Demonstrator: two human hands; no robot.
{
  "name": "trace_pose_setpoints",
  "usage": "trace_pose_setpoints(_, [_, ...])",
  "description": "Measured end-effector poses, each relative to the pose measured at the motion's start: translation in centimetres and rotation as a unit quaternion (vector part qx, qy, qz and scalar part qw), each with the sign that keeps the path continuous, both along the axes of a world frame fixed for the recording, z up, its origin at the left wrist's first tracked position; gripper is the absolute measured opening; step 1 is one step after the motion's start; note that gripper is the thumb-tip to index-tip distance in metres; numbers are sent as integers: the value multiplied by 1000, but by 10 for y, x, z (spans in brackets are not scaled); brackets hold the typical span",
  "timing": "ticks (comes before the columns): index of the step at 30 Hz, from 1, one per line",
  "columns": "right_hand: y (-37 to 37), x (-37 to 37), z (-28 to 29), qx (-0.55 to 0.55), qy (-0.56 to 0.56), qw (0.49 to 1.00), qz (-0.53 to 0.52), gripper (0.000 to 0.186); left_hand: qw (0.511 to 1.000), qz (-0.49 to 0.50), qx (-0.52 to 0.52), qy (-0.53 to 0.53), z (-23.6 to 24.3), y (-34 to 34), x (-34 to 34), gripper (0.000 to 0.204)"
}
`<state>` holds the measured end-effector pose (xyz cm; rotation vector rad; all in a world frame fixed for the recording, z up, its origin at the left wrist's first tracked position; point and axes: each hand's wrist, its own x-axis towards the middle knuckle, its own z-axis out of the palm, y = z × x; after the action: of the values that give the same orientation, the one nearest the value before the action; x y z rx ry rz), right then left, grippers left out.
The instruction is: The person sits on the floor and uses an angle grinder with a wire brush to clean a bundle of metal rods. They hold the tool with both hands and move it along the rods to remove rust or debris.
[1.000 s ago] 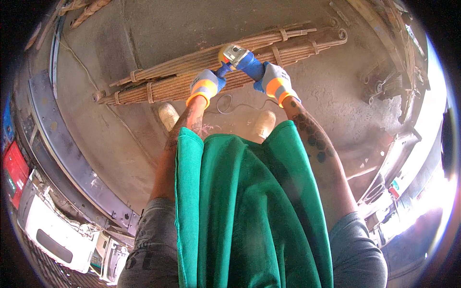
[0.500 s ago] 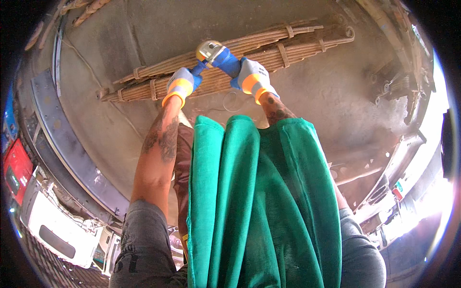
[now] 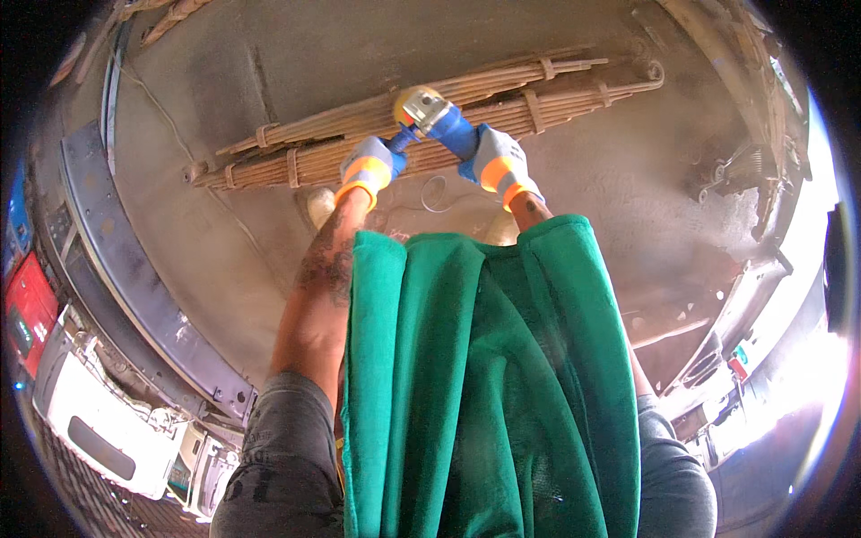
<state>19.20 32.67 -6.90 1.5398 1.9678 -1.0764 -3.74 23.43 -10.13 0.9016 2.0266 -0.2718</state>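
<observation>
In both gloved hands I hold a blue angle grinder (image 3: 455, 130) with a silver metal head. Its round yellowish disc (image 3: 413, 106) is at the far side, over the rusty leaf springs (image 3: 359, 142); whether it touches them I cannot tell. My left hand (image 3: 369, 168) is closed round the side handle. My right hand (image 3: 499, 161) wraps the blue body. Grey-and-blue gloves with orange cuffs cover both hands. Two packs of leaf springs lie side by side on the floor, bound by metal clips.
A green cloth (image 3: 489, 377) hangs before my body. A long grey steel beam (image 3: 134, 269) runs along the left. Rusty metal parts (image 3: 744, 175) lie at the right. A thin cable (image 3: 166, 112) crosses the floor. A white vehicle cab (image 3: 108, 430) stands at the lower left.
The grinder and both my hands have shifted right and slightly nearer along the leaf springs. Both hands keep their grip.
</observation>
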Motion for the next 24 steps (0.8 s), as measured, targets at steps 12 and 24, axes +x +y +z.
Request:
trace_pose_setpoints(12, [-28,-56,6,-1,-29,1000,-12,53,999,17,-17,-45,-13,-36,-56,47])
trace_pose_setpoints(24, [-36,-67,14,-28,-26,999,5,50,983,70,-23,-169,-38,-66,-75,47])
